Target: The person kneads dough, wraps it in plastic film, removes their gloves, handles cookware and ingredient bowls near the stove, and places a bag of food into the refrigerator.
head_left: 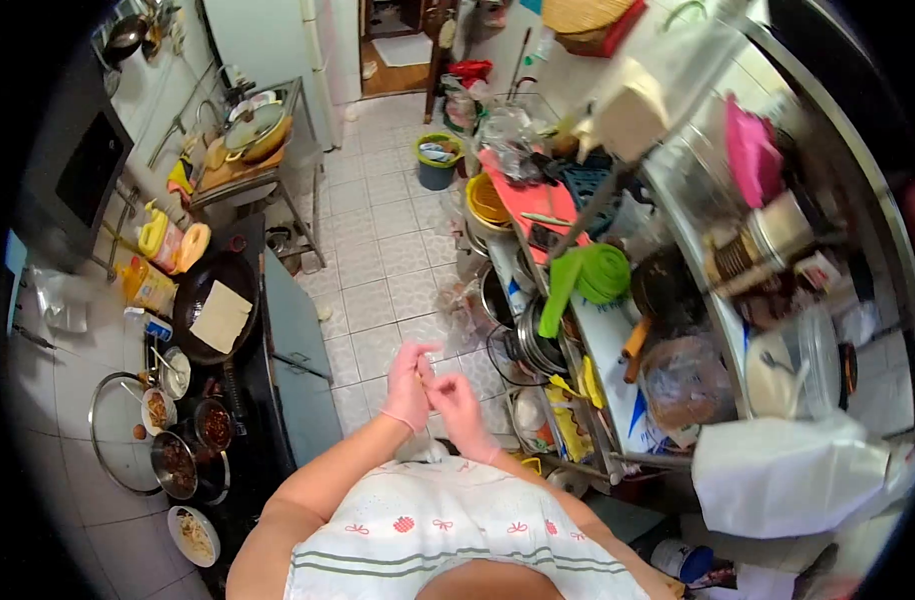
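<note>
Head view: left hand and right hand together over the floor, fingers curled and touching, both in thin gloves, can't tell if anything's pinched between. Left, wok on the counter with a pale flat sheet in it, pot nearer; right, green roll on the shelf, white bag near

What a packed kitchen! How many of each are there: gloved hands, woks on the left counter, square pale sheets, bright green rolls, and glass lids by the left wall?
Gloved hands: 2 (left hand, right hand)
Black wok: 1
Pale sheet, lying in the wok: 1
Green roll: 1
Glass lid: 1
Total: 6
</note>
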Action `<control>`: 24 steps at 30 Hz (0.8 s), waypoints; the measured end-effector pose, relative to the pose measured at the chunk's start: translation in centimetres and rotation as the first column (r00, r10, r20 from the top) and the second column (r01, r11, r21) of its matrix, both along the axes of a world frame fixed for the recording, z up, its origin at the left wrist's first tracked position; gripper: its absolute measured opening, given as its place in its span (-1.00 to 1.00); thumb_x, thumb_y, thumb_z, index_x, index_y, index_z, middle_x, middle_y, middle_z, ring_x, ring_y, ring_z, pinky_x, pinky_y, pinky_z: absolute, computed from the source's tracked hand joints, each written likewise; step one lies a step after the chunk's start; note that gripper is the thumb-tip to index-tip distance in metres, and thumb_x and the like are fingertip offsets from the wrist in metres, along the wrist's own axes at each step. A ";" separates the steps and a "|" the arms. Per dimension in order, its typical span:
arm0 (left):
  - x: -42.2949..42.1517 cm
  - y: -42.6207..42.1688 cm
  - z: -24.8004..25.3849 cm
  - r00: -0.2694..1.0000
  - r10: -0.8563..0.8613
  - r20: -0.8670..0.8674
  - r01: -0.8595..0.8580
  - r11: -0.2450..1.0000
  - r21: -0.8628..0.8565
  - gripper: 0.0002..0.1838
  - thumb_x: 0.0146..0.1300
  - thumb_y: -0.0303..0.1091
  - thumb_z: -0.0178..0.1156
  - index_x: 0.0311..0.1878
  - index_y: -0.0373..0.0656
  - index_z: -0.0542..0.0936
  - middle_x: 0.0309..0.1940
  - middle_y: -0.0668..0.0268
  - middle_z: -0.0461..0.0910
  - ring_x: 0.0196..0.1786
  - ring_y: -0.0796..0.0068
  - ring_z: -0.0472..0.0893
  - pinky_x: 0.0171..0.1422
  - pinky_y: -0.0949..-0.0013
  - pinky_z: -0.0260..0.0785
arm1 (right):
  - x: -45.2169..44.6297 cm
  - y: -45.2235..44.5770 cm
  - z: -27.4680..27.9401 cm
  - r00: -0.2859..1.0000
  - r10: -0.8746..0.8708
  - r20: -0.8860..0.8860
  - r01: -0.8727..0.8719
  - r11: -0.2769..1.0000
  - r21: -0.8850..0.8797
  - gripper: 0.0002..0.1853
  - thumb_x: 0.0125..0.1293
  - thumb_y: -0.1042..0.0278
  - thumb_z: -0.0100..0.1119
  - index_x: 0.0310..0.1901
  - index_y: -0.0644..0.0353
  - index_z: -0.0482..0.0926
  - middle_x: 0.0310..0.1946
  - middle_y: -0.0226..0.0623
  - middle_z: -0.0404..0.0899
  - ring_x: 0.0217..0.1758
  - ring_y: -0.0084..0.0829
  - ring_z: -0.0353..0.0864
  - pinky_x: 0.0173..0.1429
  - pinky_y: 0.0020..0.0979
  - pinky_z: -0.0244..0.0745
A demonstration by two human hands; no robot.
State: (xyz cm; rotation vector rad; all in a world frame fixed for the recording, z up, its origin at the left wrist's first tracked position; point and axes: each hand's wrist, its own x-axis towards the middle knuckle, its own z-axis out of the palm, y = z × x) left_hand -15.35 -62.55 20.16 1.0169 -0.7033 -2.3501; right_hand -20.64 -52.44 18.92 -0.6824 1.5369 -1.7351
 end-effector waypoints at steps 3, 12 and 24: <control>0.3 -5.6 2.1 0.996 0.048 -0.073 -0.059 0.987 -0.150 -0.64 0.36 -0.14 0.00 0.10 -0.12 0.53 -0.56 0.59 0.26 -0.54 0.75 0.23 -0.48 0.61 0.16 | 0.2 -7.2 1.0 0.914 0.001 0.405 0.036 0.996 -0.084 -0.85 0.33 0.40 0.11 -0.15 0.20 0.38 -0.31 -0.42 0.48 -0.23 -0.55 0.49 -0.11 -0.46 0.45; 0.7 -16.0 -0.2 0.831 0.338 0.442 0.322 0.355 -0.878 -0.56 0.31 -0.27 -0.03 0.22 -0.20 0.45 -0.03 0.20 0.52 0.12 0.24 0.43 0.17 0.09 0.26 | -0.3 -22.5 2.5 0.459 0.283 0.842 -0.177 0.958 -0.225 -0.52 0.44 -0.07 -0.10 0.21 0.07 0.38 0.04 -0.42 0.47 0.08 -0.47 0.44 0.23 -0.37 0.31; -7.2 -38.5 1.7 0.487 0.744 0.457 0.635 0.058 -0.771 -0.47 0.27 -0.24 -0.05 0.31 -0.16 0.37 0.31 0.10 0.29 0.40 0.03 0.21 0.48 -0.09 -0.12 | -11.4 -44.8 -3.3 0.700 0.558 0.446 -0.553 0.818 -0.157 -0.65 0.39 0.32 -0.06 0.19 0.08 0.38 0.08 -0.36 0.44 0.12 -0.51 0.40 0.15 -0.40 0.38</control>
